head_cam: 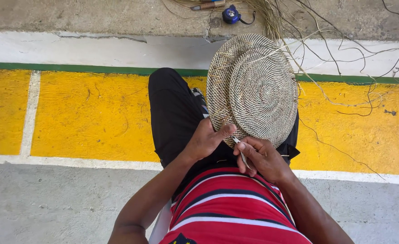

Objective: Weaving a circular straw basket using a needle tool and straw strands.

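- Woven disc point(263, 92) — a round, flat coil-woven piece in pale and dark fibre, rests tilted on the seated person's lap, over the black trousers point(172, 113). A 2nd, larger woven round point(220, 81) shows behind it, its rim sticking out at the left and top.
- Left hand point(205, 139): grip closed on the lower left rim of the woven work, thumb pressed flat against the edge and fingers curled beneath it.
- Right hand point(265, 158): grip closed around a thin metal tool point(241, 152), held between thumb and fingers. The tool's tip points up at the rim, just beside the left thumb; whether the tip enters the weave cannot be told.
- Both hands sit close together at the bottom edge of the disc, near the person's red striped shirt point(226, 208).
- Loose strands point(326, 97) trail from the right side of the disc across the yellow-painted floor point(95, 117) and the white kerb beyond.
- Further out, on the grey concrete at the top of the view — a bundle of raw fibre point(269, 13), a small blue tape measure point(231, 15) and a wooden-handled tool point(207, 5), all well apart from the hands.
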